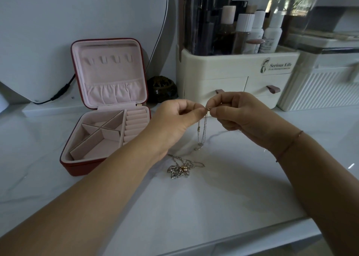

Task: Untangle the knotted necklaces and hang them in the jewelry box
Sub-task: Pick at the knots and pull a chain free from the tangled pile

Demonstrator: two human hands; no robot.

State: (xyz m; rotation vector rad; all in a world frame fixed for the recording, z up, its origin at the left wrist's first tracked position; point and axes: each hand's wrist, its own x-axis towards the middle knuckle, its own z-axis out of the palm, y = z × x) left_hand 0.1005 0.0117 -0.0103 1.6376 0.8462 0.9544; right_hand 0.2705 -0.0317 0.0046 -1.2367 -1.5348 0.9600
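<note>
Head view: the left grip and right grip each pinch the top end of a fine gold chain, whose thin strands hang down toward the glossy, veined white counter. Nearer lies a knotted heap of silvery chains. At left, the square red jewelry box stands open, with a soft pink lining.

— What was the table like?
— Glossy, marble-look white with grey veins. The jewelry box had a red leather-like shell and a matt pink, velvety lining.
— And the chains?
— Fine shiny metal: the hanging necklace pale gold, the tangled heap silvery. The organizer was smooth cream plastic.
</note>
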